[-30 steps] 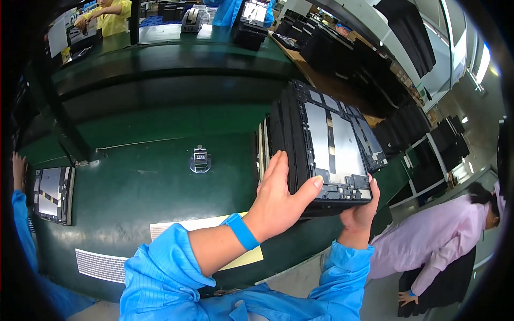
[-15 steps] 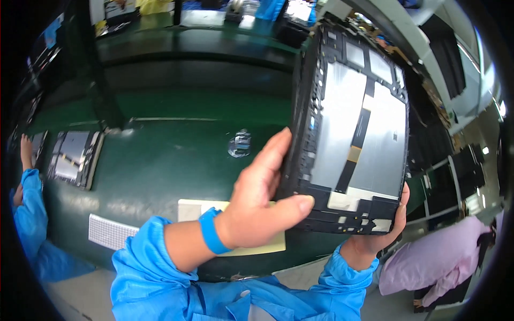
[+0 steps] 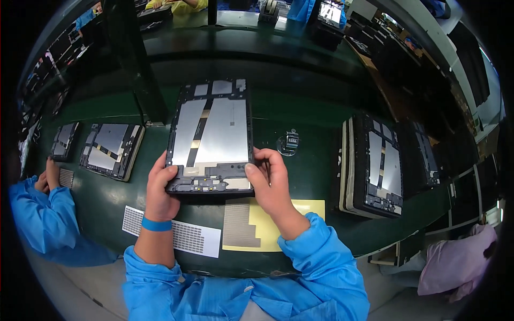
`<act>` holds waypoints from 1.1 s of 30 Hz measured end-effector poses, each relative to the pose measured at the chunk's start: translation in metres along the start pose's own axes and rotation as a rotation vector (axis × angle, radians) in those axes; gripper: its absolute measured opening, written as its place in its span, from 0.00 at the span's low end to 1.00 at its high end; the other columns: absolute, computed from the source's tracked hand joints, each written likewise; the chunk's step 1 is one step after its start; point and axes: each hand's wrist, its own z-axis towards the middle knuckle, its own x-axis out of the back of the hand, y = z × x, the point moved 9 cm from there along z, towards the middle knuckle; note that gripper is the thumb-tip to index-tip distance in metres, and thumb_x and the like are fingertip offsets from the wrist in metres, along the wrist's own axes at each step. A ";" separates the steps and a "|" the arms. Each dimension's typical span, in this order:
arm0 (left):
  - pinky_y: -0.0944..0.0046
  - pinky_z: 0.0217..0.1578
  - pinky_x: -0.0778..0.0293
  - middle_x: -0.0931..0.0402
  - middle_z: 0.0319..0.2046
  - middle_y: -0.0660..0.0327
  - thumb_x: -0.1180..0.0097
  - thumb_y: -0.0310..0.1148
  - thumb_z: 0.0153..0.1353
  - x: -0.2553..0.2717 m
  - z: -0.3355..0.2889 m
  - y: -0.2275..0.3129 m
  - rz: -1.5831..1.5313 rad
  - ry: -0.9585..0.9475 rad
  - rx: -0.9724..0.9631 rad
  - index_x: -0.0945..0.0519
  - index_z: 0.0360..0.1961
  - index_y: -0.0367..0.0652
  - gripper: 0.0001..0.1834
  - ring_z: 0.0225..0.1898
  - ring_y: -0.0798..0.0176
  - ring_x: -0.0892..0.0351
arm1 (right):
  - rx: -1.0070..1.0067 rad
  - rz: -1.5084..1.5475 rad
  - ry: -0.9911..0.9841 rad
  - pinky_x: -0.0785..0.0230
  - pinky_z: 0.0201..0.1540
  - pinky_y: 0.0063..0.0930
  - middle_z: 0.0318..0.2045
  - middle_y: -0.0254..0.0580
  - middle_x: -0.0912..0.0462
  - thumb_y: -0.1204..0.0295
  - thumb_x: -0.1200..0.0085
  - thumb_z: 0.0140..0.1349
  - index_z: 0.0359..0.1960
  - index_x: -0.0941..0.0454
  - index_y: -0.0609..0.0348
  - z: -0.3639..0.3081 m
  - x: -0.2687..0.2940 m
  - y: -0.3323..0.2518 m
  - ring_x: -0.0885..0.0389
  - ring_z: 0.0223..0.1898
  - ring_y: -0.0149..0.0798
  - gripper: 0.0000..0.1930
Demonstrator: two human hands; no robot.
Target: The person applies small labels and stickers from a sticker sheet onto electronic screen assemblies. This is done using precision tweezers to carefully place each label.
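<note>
My left hand (image 3: 162,187) and my right hand (image 3: 272,179) grip the lower corners of an opened tablet (image 3: 219,131), with thumbs on top and fingers around the edges. It has a black frame, a silver metal plate and a dark ribbon cable with gold-coloured patches running lengthwise. Its near end shows grey and black parts. How many units lie under the top one is hidden. Beneath my hands on the green table are a white sheet of small dark labels (image 3: 188,239) and a yellow sheet (image 3: 300,216) partly covered with grey-brown labels.
To the right stands a stack of similar tablets (image 3: 383,166), with more tablets (image 3: 425,155) beyond. A small metal counter (image 3: 291,140) sits behind my right hand. At left lie other tablets (image 3: 110,147), near a co-worker's blue sleeve (image 3: 45,214). A dark post (image 3: 134,64) rises behind.
The tablet has come from the right to in front of me, lower and more level. My view has swung right, bringing the stack into sight. Both hands have kept hold.
</note>
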 end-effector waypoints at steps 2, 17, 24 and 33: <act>0.65 0.50 0.31 0.27 0.48 0.52 0.53 0.30 0.54 0.005 0.005 0.000 0.177 -0.015 0.013 0.36 0.57 0.29 0.29 0.46 0.60 0.25 | 0.004 -0.091 0.004 0.35 0.35 0.18 0.36 0.36 0.29 0.74 0.43 0.58 0.43 0.36 0.63 0.003 0.003 0.008 0.32 0.33 0.23 0.15; 0.66 0.49 0.33 0.27 0.47 0.53 0.50 0.20 0.59 0.012 -0.042 0.076 0.490 0.221 -0.685 0.30 0.49 0.33 0.15 0.47 0.64 0.29 | -0.185 -0.029 -0.247 0.29 0.43 0.29 0.35 0.49 0.21 0.78 0.59 0.64 0.51 0.32 0.68 -0.072 0.043 -0.071 0.21 0.39 0.37 0.14; 0.57 0.35 0.31 0.26 0.33 0.57 0.38 0.28 0.45 -0.104 -0.087 0.002 0.960 -0.878 -0.615 0.24 0.35 0.39 0.14 0.32 0.54 0.26 | -0.581 -0.028 0.074 0.32 0.35 0.20 0.31 0.39 0.25 0.74 0.57 0.66 0.45 0.29 0.63 -0.097 0.057 -0.017 0.27 0.32 0.28 0.09; 0.57 0.46 0.35 0.27 0.41 0.61 0.33 0.37 0.41 -0.106 -0.090 -0.054 1.219 -1.038 -0.367 0.22 0.41 0.44 0.23 0.46 0.56 0.30 | -0.583 -0.262 -0.121 0.37 0.32 0.17 0.28 0.33 0.27 0.77 0.44 0.58 0.36 0.32 0.62 -0.100 0.048 -0.004 0.31 0.29 0.23 0.09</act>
